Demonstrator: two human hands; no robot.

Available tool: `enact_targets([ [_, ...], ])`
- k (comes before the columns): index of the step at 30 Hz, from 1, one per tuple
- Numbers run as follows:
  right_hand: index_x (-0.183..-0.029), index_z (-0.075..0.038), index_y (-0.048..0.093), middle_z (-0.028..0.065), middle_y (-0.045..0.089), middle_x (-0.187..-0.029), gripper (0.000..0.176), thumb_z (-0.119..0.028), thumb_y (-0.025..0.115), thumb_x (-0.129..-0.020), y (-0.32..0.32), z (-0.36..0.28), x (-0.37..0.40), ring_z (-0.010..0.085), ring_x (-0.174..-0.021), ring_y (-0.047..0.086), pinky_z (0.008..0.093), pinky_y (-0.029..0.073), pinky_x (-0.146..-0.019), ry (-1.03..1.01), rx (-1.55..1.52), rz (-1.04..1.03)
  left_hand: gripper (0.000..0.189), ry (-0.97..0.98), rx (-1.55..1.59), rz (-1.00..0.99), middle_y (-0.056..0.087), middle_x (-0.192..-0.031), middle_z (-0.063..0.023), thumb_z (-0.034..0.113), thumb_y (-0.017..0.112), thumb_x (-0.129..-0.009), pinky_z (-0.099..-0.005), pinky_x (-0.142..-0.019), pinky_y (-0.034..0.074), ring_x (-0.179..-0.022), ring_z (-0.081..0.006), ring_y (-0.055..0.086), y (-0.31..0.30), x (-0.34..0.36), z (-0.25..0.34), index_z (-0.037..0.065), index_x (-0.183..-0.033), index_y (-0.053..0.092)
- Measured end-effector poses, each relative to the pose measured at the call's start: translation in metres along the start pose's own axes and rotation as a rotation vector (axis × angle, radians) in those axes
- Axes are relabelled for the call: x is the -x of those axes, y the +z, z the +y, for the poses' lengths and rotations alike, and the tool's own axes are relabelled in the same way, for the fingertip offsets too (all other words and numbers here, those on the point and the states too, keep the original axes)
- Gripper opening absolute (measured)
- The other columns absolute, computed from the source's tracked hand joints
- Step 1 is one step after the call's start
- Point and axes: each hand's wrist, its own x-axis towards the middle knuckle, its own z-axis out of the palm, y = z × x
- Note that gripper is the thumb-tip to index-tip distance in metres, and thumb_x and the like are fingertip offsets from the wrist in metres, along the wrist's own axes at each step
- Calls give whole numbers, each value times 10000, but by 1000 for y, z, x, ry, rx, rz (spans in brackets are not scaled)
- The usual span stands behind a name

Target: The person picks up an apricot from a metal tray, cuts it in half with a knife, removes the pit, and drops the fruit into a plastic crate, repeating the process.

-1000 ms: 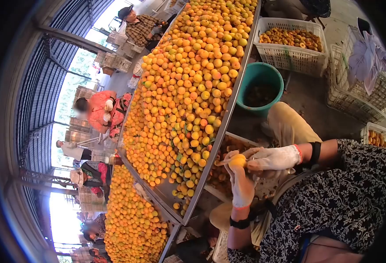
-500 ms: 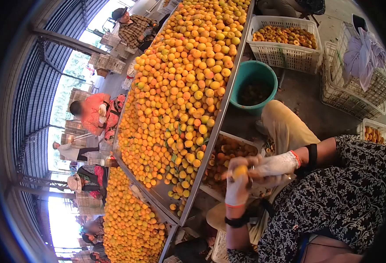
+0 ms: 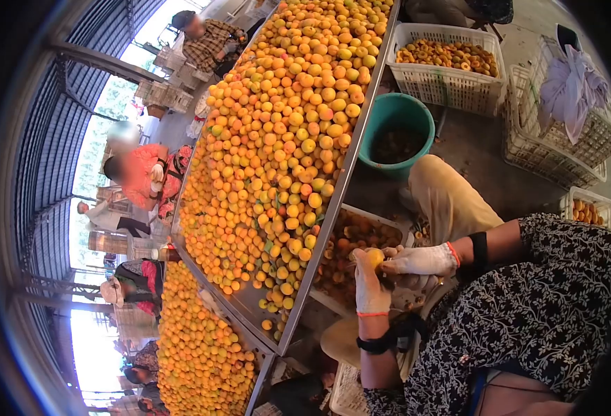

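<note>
My left hand (image 3: 371,290), in a pale work glove with an orange cuff, is closed around a yellow-orange apricot (image 3: 375,258). Against the fruit's near side comes my gloved right hand (image 3: 420,261), its fingers curled; what they grip, if anything, is hidden. Below both hands a white crate (image 3: 328,299) holds several apricots, dark in the shade. To the left rises a large heap of apricots (image 3: 278,145) on a metal-edged table (image 3: 338,201).
A teal bucket (image 3: 416,158) with dark contents stands beyond my knee. White crates of halved apricots (image 3: 448,57) and stacked crates (image 3: 555,156) with a pale cloth (image 3: 574,90) lie past it. A second apricot heap (image 3: 198,347) adjoins. Across the table sit co-workers (image 3: 139,173).
My hands, blurred before, now show sharply at the apricot. The right hand's fingers have moved off the left hand's front to the fruit's side. The view has shifted slightly.
</note>
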Motion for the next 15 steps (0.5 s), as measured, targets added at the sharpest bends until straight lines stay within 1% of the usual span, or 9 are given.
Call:
enact_targets([
  [2,-833,-177,477,-64,346,-567,416,-535,341,-995,-13,11,-15,39,-362,283,225,222,-302,160,-371,-235,619,-31,-43,-60,606,-980,-92,632,410,-950,-346,-857,487,-936,-223,601,-9,-6,1,30,-1026,532],
  [3,-836,-160,482,-57,390,-613,408,-507,350,-1005,1,-5,-7,41,-364,289,227,224,-307,47,76,0,655,75,-198,2,604,-989,-91,666,440,-919,-340,-854,486,-929,-212,595,-12,-7,0,29,-1035,535],
  [4,-836,-160,482,-57,390,-613,408,-507,350,-1005,-7,10,-31,41,-364,289,227,224,-307,49,80,-1,655,76,-194,4,604,-989,-91,666,440,-919,-340,-854,486,-929,-212,595,-9,-11,-1,29,-1035,535],
  [6,-822,-141,472,-62,377,-597,388,-460,367,-1017,-26,56,-98,36,-358,278,230,211,-306,-865,644,355,698,124,-206,284,604,-993,-89,708,496,-865,-320,-809,498,-909,-195,593,-1,-17,-3,33,-1037,540],
  [7,-795,-139,452,-71,345,-562,359,-408,384,-1023,0,15,-56,35,-372,284,218,223,-314,-519,411,233,719,95,-97,267,605,-995,-84,734,530,-828,-304,-749,508,-891,-180,596,-11,-24,-8,44,-1027,550],
  [8,-795,-139,452,-71,345,-562,359,-408,384,-1023,-7,10,-60,35,-372,284,218,223,-314,-521,413,228,719,99,-96,270,605,-995,-84,734,530,-828,-304,-749,508,-891,-180,596,-15,-20,-4,44,-1027,550],
  [10,-792,-139,474,-56,379,-527,393,-448,380,-1015,-13,11,-70,53,-356,329,219,257,-298,234,-443,-431,657,-187,330,92,622,-861,-71,676,569,-847,-277,-721,508,-807,-192,609,-25,-8,0,36,-988,596],
  [12,-769,-152,453,-62,358,-525,382,-445,387,-1006,-2,9,-73,54,-348,309,229,254,-288,246,-413,-406,698,-196,282,61,615,-885,-64,712,559,-827,-296,-720,506,-813,-190,602,-42,-16,-11,40,-1013,581],
  [15,-784,-164,437,-92,302,-557,361,-463,394,-981,12,17,-87,34,-397,243,194,219,-320,10,303,76,755,-38,-2,267,607,-919,-45,763,506,-816,-299,-763,498,-834,-174,587,-65,-28,-26,45,-1039,573],
])
